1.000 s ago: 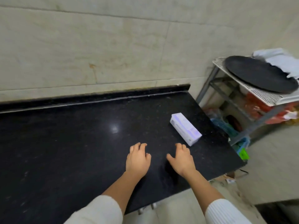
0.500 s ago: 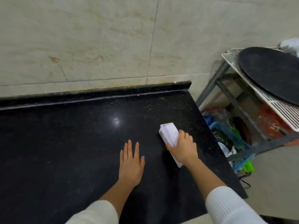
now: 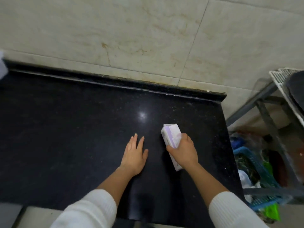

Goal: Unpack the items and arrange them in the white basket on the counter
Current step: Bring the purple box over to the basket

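While the left hand (image 3: 134, 155) lies flat and open on the black bench (image 3: 74, 129), fingers spread and palm down a little below the middle of the frame, the right hand (image 3: 184, 150) is wrapped around a white and purple box (image 3: 171, 137) just to its right. That box runs lengthwise away from the person: its far end sticks out above the knuckles and its near end shows below the wrist. Whether it rests on the bench or is lifted slightly off it is hard to judge from this angle. The two hands are near each other but apart. Both forearms come up from the lower edge of the frame in white ribbed sleeves (image 3: 88, 213). A bright spot of reflected light sits on the bench just above and left of the box. Behind the bench, a pale tiled wall (image 3: 131, 33) fills the upper half of the frame. At the right edge stands a grey metal rack (image 3: 269, 116) with a white grid shelf (image 3: 279, 78) on top, and a blue basket (image 3: 253, 163) of blurred clutter sits lower down beside the bench.
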Available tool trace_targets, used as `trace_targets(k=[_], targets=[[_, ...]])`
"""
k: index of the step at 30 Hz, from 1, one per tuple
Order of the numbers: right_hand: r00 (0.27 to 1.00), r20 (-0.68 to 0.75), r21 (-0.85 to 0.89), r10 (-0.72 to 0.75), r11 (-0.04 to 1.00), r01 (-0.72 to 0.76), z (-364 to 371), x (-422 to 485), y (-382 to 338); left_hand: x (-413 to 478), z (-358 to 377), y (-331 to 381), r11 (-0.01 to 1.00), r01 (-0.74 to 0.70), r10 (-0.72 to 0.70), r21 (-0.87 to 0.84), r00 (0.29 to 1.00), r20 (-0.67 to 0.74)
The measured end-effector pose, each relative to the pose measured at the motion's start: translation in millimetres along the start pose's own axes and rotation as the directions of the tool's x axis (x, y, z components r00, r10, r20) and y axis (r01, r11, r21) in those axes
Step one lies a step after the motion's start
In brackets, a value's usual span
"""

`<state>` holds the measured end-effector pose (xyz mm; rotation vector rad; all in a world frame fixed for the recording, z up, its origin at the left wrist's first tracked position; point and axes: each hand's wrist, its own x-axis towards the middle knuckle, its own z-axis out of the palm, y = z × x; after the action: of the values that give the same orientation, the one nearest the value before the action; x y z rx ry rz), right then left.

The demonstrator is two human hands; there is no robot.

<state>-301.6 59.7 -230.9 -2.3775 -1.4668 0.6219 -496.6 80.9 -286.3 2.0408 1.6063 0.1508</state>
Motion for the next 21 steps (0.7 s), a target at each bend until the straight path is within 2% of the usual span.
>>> trace_targets(k=[2,6,12,18,21], targets=[[0.997,0.032,0.003,-0.072,0.997,0.071,5.5,-2.1,-19.0,-25.7,-4.7,-11.9,0.992,0.113,-0.118,-0.056,0.989,-0.09],[0.973,0.089,0.032,-0.214,0.977,0.212,28.5,-17.8,-72.9,-77.5,-18.6,-48.4,0.942,0.309,-0.327,-0.133,0.935,-0.141],[0.869,0.227,0.048,-0.439,0.897,0.44,80.1,-63.2,-166.6,-134.6,-60.6,-125.7,0.844,0.496,-0.533,-0.205,0.816,-0.223],[0.777,0.298,0.069,-0.554,0.825,0.561,139.4,-115.7,-269.1,-182.1,-116.9,-221.5,0.787,0.566,-0.615,-0.244,0.746,-0.256],[0.77,0.292,0.069,-0.568,0.815,0.575,167.3,-137.0,-316.6,-199.7,-150.4,-267.4,0.798,0.552,-0.602,-0.241,0.746,-0.283]])
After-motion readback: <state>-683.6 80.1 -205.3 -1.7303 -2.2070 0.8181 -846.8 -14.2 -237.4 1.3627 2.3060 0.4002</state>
